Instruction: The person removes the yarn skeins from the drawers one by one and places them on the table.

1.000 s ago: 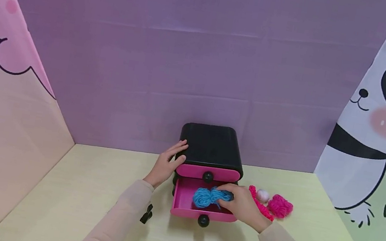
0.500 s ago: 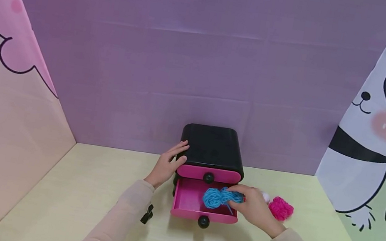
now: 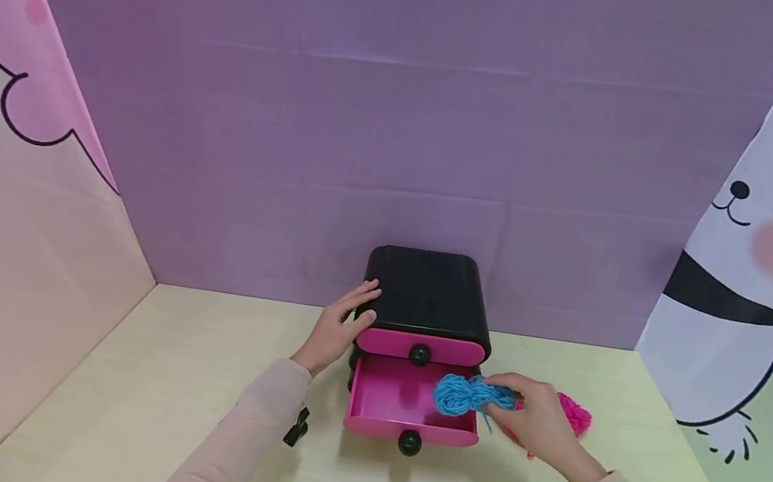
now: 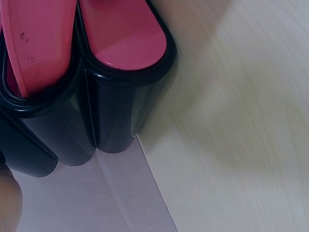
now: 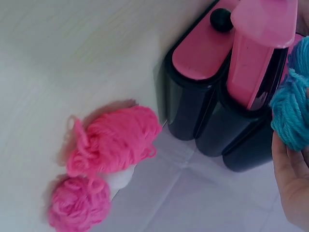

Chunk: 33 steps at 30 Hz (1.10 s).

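Note:
A small black cabinet (image 3: 424,289) with pink drawers stands against the back wall. Its middle drawer (image 3: 377,395) is pulled out, while the drawers above and below are closed. My left hand (image 3: 332,335) rests along the cabinet's left side, fingers straight over the top edge. My right hand (image 3: 543,422) pinches a skein of blue yarn (image 3: 456,395) by its right end, above the right part of the pulled-out drawer. In the right wrist view the blue yarn (image 5: 292,113) is partly cut off at the edge. Only a bit of my left hand (image 4: 8,200) shows in the left wrist view.
Right of the cabinet lie a bright pink yarn skein (image 5: 123,137), a darker pink yarn bundle (image 5: 79,205) and a white ball (image 5: 120,178). My right hand partly covers them in the head view. The purple wall (image 3: 297,134) stands close behind the cabinet.
My right hand has carried the blue yarn rightward from over the middle of the drawer towards its right side. The left hand keeps its place on the cabinet.

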### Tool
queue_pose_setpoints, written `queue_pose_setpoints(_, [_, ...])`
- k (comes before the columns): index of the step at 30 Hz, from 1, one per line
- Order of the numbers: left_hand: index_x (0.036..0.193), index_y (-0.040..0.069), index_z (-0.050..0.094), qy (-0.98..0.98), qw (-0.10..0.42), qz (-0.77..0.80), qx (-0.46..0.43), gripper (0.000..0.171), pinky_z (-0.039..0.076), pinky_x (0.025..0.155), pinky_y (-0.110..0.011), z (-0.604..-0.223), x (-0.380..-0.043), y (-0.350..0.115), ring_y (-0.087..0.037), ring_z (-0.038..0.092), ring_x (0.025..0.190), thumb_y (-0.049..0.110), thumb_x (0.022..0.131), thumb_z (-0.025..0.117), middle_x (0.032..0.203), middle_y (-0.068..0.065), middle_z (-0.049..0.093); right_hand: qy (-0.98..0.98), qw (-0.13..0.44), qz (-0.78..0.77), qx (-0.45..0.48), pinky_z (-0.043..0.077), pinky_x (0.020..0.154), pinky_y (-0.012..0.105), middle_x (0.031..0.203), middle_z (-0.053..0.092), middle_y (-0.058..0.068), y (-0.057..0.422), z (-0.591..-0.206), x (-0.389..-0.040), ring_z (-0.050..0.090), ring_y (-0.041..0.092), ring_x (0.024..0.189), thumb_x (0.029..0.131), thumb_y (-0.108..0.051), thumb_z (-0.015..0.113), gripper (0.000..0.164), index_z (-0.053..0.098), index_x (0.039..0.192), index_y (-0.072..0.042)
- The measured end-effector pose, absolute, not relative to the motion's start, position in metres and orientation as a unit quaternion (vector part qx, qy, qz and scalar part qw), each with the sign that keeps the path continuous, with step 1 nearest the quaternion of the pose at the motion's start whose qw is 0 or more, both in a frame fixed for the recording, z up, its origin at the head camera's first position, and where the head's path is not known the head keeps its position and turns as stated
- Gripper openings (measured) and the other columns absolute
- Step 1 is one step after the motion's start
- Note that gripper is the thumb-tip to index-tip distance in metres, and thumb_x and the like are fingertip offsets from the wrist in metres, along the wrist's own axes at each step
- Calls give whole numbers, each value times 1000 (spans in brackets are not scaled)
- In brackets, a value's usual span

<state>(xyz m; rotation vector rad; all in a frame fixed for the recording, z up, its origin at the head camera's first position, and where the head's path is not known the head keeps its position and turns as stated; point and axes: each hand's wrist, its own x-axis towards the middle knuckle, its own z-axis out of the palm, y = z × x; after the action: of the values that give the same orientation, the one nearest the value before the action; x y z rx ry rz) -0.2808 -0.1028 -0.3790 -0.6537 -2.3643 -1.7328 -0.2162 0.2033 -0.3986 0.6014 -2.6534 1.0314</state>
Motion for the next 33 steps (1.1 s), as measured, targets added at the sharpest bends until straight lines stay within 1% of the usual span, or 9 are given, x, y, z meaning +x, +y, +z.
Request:
queue_pose_setpoints(6, [136, 4, 44, -783, 71, -580, -215, 45, 17, 114, -44, -379, -281, -103, -22, 19, 141, 16, 94, 51, 148, -6, 32, -907, 121, 360, 181, 53, 65, 18, 104, 66, 13, 220, -397, -213, 61, 16, 80, 73, -10, 76, 34, 68, 105, -3])
queue_pose_setpoints(12, [136, 4, 43, -783, 70, -579, -216, 45, 18, 114, -42, -380, -282, -102, -20, 19, 141, 16, 94, 51, 148, -5, 32, -912, 133, 354, 158, 50, 60, 16, 100, 67, 12, 237, -396, -213, 59, 14, 76, 73, -10, 76, 33, 67, 105, -3])
queue_pose_setpoints(17, [136, 3, 43, -787, 69, -574, -215, 45, 18, 114, -44, -380, -283, -103, -23, 19, 141, 16, 94, 51, 148, -7, 32, -918, 143, 341, 141, 42, 49, 17, 94, 68, 11, 249, -394, -215, 48, 6, 62, 74, -11, 75, 33, 67, 105, -2])
queue_pose_setpoints(20, [136, 7, 45, -782, 67, -582, -213, 45, 17, 114, -44, -389, -291, -104, -21, 18, 141, 18, 93, 52, 149, -4, 31, -919, 146, 342, 130, 38, 45, 18, 91, 68, 11, 258, -395, -216, 44, 7, 56, 75, -10, 74, 34, 66, 107, -1])
queue_pose_setpoints(23, [136, 10, 46, -780, 71, -585, -211, 44, 17, 114, -44, -399, -300, -104, -18, 18, 141, 21, 93, 53, 148, -1, 32, -923, 150, 336, 116, 45, 51, 17, 93, 67, 15, 268, -397, -217, 55, 14, 64, 76, -10, 73, 34, 65, 108, 1])
queue_pose_setpoints(25, [135, 13, 47, -779, 76, -585, -211, 44, 17, 114, -42, -404, -304, -104, -16, 19, 140, 24, 93, 53, 148, 2, 33, -925, 154, 332, 104, 52, 59, 20, 98, 67, 19, 275, -398, -219, 61, 22, 75, 77, -10, 72, 34, 64, 109, 2])
queue_pose_setpoints(27, [135, 13, 47, -781, 82, -582, -212, 44, 18, 114, -43, -406, -305, -104, -16, 19, 140, 25, 93, 53, 148, 3, 33, -928, 159, 325, 89, 55, 65, 22, 103, 65, 22, 283, -400, -221, 63, 30, 86, 78, -11, 71, 35, 63, 110, 3])
queue_pose_setpoints(30, [135, 15, 48, -782, 90, -580, -211, 45, 19, 113, -44, -407, -305, -104, -16, 20, 140, 28, 92, 54, 147, 4, 34, -930, 161, 323, 67, 54, 64, 21, 106, 63, 25, 294, -403, -224, 63, 35, 89, 81, -13, 69, 36, 62, 112, 4])
queue_pose_setpoints(33, [135, 15, 48, -782, 94, -578, -213, 45, 19, 113, -46, -409, -306, -104, -17, 21, 140, 29, 92, 54, 147, 4, 35, -933, 162, 319, 46, 50, 62, 19, 109, 62, 27, 305, -408, -226, 62, 36, 91, 83, -18, 66, 37, 61, 113, 4])
